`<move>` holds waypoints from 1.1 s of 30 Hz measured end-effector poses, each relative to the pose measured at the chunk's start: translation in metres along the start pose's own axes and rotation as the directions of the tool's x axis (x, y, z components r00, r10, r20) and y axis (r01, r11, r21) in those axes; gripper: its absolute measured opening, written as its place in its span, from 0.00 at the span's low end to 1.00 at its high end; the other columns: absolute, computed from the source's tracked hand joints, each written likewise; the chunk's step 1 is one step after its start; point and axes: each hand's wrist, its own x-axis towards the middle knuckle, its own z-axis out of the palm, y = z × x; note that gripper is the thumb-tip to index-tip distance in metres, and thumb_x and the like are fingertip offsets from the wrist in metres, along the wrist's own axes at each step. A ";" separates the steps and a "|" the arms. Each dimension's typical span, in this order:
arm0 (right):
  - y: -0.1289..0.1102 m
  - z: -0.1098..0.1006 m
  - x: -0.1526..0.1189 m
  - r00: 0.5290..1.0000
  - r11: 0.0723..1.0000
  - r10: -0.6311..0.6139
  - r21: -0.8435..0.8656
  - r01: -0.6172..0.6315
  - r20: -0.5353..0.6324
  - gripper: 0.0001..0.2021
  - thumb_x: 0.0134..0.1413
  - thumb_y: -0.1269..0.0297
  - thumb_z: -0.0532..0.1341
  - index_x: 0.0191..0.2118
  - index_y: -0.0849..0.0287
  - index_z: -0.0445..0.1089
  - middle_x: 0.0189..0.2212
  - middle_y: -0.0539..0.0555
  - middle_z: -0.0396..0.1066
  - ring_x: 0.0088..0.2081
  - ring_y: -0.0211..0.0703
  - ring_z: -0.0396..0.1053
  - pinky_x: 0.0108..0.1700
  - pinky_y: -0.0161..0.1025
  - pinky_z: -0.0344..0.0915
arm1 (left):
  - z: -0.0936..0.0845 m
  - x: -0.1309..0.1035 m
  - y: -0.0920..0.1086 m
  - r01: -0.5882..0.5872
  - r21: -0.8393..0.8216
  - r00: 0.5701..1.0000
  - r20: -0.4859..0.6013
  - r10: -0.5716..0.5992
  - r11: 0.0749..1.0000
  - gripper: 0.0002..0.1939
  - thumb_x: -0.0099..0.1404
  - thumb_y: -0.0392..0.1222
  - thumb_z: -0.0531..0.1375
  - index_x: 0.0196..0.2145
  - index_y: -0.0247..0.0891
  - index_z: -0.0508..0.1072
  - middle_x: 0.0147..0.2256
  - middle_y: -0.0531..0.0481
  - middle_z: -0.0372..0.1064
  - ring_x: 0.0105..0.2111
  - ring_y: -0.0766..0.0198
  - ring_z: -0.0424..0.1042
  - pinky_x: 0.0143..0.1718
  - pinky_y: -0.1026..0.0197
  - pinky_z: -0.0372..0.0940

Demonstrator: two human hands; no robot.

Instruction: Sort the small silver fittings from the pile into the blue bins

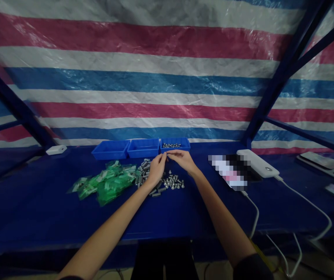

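My left hand [157, 168] and my right hand [183, 159] meet at the fingertips, just in front of the blue bins. Both are closed in a pinch; whatever lies between the fingers is too small and hidden to make out. Under and beside my left hand spreads a pile of grey metal cylinders [155, 193]. Loose silver screws [173, 182] lie between my forearms. Behind my hands, the right blue bin [181, 148] holds small metal parts [171, 145]. Left of the cylinders is a heap of green plastic bags [108, 184].
Two more blue bins, the left one [110, 156] and the middle one [143, 153], stand along the back. To the right lie a phone [228, 171] and a white power bank [257, 163] with cables. A small white box [56, 149] sits far left. Striped sheeting [155, 81] hangs behind.
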 end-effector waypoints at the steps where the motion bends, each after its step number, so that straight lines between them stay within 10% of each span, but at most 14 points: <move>1: 0.001 0.000 0.000 1.000 1.000 -0.004 0.005 0.003 0.003 0.12 0.41 0.63 0.65 0.35 0.61 0.75 0.33 0.54 0.76 0.36 0.42 0.73 0.46 0.43 0.67 | 0.000 0.000 0.001 0.003 0.002 1.000 -0.011 -0.003 1.000 0.19 0.63 0.52 0.50 0.21 0.38 0.63 0.21 0.54 0.58 0.25 0.66 0.59 0.28 0.64 0.52; 23: 0.005 -0.006 0.004 0.996 0.998 0.022 -0.049 -0.026 -0.085 0.09 0.41 0.65 0.62 0.31 0.64 0.74 0.26 0.54 0.75 0.29 0.39 0.72 0.35 0.35 0.67 | 0.000 0.001 0.001 0.049 0.009 0.998 -0.036 -0.049 0.999 0.19 0.61 0.51 0.47 0.21 0.37 0.65 0.22 0.52 0.62 0.27 0.64 0.61 0.31 0.63 0.55; 33: 0.011 -0.020 0.003 0.965 0.873 -0.110 -0.488 -0.020 -0.237 0.06 0.38 0.69 0.63 0.27 0.61 0.76 0.21 0.53 0.74 0.26 0.43 0.72 0.33 0.36 0.68 | -0.001 0.002 -0.001 0.057 0.040 0.998 -0.043 -0.055 0.998 0.17 0.61 0.49 0.47 0.22 0.38 0.66 0.21 0.52 0.61 0.27 0.64 0.63 0.30 0.63 0.56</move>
